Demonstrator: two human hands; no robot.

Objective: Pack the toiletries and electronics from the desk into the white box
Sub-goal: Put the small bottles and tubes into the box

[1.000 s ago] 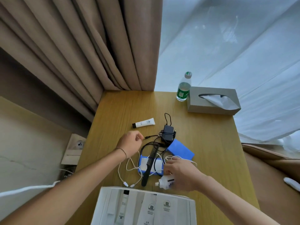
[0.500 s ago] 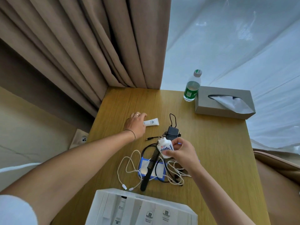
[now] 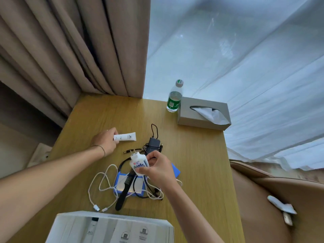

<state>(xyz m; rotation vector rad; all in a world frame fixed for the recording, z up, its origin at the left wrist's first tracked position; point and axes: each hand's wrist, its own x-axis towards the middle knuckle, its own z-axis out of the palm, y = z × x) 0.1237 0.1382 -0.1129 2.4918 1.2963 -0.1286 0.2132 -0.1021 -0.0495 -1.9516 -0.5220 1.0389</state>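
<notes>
The white box (image 3: 112, 227) is sitting open at the near edge of the wooden desk (image 3: 192, 155), and inside it small white packets and a tube with a dark cap are lying side by side; I cannot read their labels. At the far end a grey tissue box (image 3: 203, 114) is standing with a tissue poking from its slot, and a green-labelled water bottle (image 3: 174, 96) is standing upright just beside it. The left hand (image 3: 105, 142) is reaching out over the desk and its fingers are curling round the near end of a white tube (image 3: 125, 137), which is lying flat on the wood with most of its length sticking out past the grip. The right hand (image 3: 158, 168) is pinching a small white bottle (image 3: 138, 163) between thumb and fingers, holding it tilted above the clutter. Beneath it a black comb (image 3: 125, 188) is lying across a blue-edged packet (image 3: 128, 185), with a white cable (image 3: 103, 188) looping to the left and a black power adapter (image 3: 154, 144) with its cord lying beyond.
</notes>
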